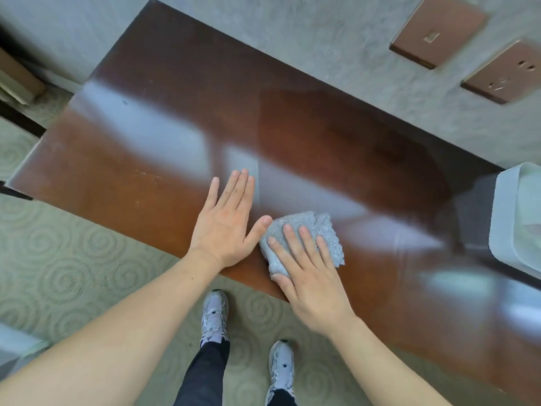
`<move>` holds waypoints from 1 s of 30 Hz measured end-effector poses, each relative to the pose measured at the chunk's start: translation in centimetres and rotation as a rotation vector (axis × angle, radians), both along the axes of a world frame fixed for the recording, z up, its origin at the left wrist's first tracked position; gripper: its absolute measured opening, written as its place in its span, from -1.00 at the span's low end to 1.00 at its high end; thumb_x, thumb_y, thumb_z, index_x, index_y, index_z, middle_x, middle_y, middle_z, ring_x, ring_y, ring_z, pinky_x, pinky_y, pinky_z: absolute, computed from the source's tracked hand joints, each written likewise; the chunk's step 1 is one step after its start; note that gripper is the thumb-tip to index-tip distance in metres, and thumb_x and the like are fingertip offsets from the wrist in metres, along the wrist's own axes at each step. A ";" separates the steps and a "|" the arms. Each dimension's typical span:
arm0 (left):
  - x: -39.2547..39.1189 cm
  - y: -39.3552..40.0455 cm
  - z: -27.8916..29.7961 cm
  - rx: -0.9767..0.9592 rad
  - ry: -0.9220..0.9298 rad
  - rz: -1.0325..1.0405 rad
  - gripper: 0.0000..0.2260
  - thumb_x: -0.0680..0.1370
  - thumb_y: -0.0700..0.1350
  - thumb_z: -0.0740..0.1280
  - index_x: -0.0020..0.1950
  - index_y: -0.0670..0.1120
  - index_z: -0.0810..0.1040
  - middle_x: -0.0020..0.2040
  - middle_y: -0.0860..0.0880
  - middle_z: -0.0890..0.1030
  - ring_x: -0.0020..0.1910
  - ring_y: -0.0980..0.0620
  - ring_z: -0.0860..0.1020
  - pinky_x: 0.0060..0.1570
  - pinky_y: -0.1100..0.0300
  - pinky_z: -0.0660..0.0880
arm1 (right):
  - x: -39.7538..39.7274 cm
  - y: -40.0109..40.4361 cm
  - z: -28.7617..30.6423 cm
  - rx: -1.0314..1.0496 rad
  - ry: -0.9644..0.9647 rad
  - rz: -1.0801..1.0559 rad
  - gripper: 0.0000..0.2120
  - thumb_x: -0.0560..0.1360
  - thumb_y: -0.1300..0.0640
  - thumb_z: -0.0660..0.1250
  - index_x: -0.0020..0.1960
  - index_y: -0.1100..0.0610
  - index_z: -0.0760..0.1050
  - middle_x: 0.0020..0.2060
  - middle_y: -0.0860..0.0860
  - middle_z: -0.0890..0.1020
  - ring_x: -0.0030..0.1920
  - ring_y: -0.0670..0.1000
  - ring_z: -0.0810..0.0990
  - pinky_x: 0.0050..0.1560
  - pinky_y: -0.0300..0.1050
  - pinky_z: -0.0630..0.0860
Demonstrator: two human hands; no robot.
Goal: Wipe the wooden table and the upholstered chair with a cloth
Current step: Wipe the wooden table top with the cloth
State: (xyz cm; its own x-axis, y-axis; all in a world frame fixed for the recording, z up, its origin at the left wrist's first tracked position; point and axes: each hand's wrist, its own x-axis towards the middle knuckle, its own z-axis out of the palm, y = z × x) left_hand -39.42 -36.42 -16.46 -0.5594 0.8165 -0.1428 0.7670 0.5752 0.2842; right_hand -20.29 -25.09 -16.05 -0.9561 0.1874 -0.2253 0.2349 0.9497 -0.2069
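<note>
A glossy dark wooden table (152,159) fills the middle of the view, set against a grey wall. A folded grey cloth (319,230) lies on it near the front edge. My right hand (307,273) presses flat on the cloth, fingers spread over it and thumb at its near edge. My left hand (225,224) rests flat on the bare wood just left of the cloth, fingers together, thumb tip touching the cloth. No upholstered chair is visible.
A white plastic container (509,218) stands on the table's right end. Two copper-coloured wall plates, a switch (436,30) and a socket (506,71), sit on the wall behind. Patterned green carpet (73,259) and my shoes (213,317) lie below the table's front edge.
</note>
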 end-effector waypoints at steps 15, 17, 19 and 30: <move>11.9 0.9 9.2 0.630 -0.527 0.489 -0.77 0.64 0.16 0.21 0.18 0.11 0.54 -0.02 0.19 0.63 -0.01 0.36 0.52 -0.02 0.49 0.33 | 0.4 5.4 11.3 -1.321 0.145 -0.893 -0.69 0.62 -0.09 0.20 -0.03 0.01 0.67 -0.15 -0.11 0.74 -0.10 -0.13 0.69 -0.07 -0.23 0.55; 12.7 -0.2 11.5 0.698 -0.407 0.541 -0.89 0.61 0.07 0.33 -0.07 0.08 0.52 -0.19 0.11 0.59 -0.15 0.27 0.50 -0.14 0.43 0.33 | 0.7 4.9 13.4 -1.518 0.072 -0.838 -0.52 0.55 -0.24 0.24 0.19 0.11 0.63 0.06 0.06 0.72 0.07 0.00 0.69 0.02 -0.11 0.57; 13.8 -2.3 13.6 0.729 -0.328 0.582 -0.81 0.58 0.04 0.37 -0.15 -0.02 0.50 -0.28 0.02 0.53 -0.26 0.20 0.44 -0.23 0.37 0.32 | 1.3 3.8 15.3 -1.607 -0.006 -0.659 -0.25 0.43 -0.42 0.20 0.33 0.14 0.55 0.21 0.14 0.65 0.23 0.09 0.62 0.18 -0.03 0.54; 27.0 -20.9 26.9 0.797 -0.041 0.966 -0.70 0.48 0.27 0.34 -0.14 0.06 0.40 -0.34 0.13 0.43 -0.41 0.22 0.38 -0.38 0.42 0.27 | 3.9 -13.5 23.6 -1.642 -0.383 0.189 -0.65 0.61 -0.11 0.27 0.31 0.01 0.55 0.18 0.05 0.66 0.21 0.08 0.62 0.09 -0.03 0.57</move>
State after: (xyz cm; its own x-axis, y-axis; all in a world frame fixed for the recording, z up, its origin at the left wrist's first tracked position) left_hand -12.42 -57.34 10.48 -0.9838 -0.0572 0.1699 0.1102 0.5544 0.8249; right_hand -16.38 -38.59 7.52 -0.7847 -0.5635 -0.2584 0.4181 -0.1734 -0.8917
